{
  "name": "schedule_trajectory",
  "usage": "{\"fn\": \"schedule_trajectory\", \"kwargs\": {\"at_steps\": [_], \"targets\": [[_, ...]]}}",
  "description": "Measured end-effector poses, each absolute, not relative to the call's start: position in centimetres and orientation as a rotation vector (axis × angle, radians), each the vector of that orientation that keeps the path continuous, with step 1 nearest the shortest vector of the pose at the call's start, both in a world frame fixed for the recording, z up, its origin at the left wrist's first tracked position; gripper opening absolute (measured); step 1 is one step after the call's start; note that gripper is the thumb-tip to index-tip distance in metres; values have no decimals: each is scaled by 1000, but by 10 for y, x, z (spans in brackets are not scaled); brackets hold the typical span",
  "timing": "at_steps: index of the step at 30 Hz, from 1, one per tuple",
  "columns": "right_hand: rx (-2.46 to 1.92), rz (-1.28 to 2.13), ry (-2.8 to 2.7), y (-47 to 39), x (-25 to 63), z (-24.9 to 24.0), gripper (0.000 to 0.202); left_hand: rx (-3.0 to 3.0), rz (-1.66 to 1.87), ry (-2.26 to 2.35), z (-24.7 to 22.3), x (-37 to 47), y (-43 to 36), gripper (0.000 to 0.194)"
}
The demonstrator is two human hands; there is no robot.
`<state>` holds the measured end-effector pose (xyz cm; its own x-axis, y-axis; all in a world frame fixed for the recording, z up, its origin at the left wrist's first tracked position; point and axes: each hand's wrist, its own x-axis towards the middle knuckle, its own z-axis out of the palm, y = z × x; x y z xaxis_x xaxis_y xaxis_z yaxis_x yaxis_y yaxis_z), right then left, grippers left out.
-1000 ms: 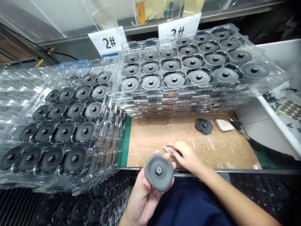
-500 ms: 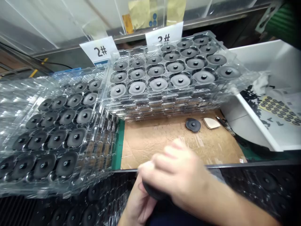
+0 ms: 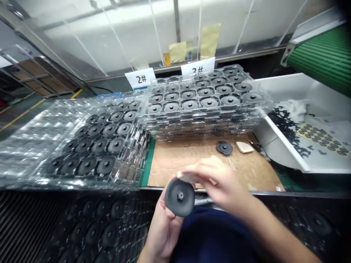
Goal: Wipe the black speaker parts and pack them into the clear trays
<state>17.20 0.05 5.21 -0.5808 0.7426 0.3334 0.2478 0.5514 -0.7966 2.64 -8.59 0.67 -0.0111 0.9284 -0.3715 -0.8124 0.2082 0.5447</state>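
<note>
My left hand [image 3: 166, 228] holds a black round rubber-like disc [image 3: 179, 199] by its edge, below the front edge of the bench. The disc's dished face is turned up, with a small stud at its centre. Over the disc's upper edge is my right hand [image 3: 216, 179], fingers bent together and smeared by motion. Something pale shows at its fingertips, too blurred to name. Another black disc [image 3: 224, 148] lies on the cardboard sheet [image 3: 186, 157], beside a cream wedge-shaped pad [image 3: 244, 147].
Clear plastic trays [image 3: 197, 122] of similar discs are stacked at the back, with a second stack [image 3: 131, 157] on the left. A white bin [image 3: 285, 140] at right holds black scraps and a yellow sticker sheet [image 3: 323, 138]. A dark pen-like tool [image 3: 259, 150] lies near the bin.
My right hand has lifted off the disc and shifted slightly right, uncovering the disc's face in my left hand. The head view has tilted up and turned left.
</note>
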Motion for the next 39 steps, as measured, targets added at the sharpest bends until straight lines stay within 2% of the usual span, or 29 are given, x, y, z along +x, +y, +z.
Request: {"fn": "schedule_trajectory", "kwargs": {"at_steps": [4, 6, 11, 22, 34, 39], "targets": [[-1028, 1660, -1463, -18, 196, 32, 24, 190, 1490, 615, 14, 28, -113, 48], [-1052, 1793, -1186, -32, 201, 23, 32, 210, 1503, 535, 17, 30, -127, 47], [-1053, 1746, -1089, -57, 205, 18, 40, 346, 1526, 373, 20, 33, -151, 47], [-1018, 1822, -1085, -72, 199, 25, 39, 382, 1463, 301, 17, 30, -158, 51], [-1165, 1901, -935, -43, 195, -8, 40, 112, 1476, 484, 7, 31, -102, 47], [-1271, 1878, -920, -11, 193, -20, 42, 95, 1473, 690, 4, 31, -60, 56]]}}
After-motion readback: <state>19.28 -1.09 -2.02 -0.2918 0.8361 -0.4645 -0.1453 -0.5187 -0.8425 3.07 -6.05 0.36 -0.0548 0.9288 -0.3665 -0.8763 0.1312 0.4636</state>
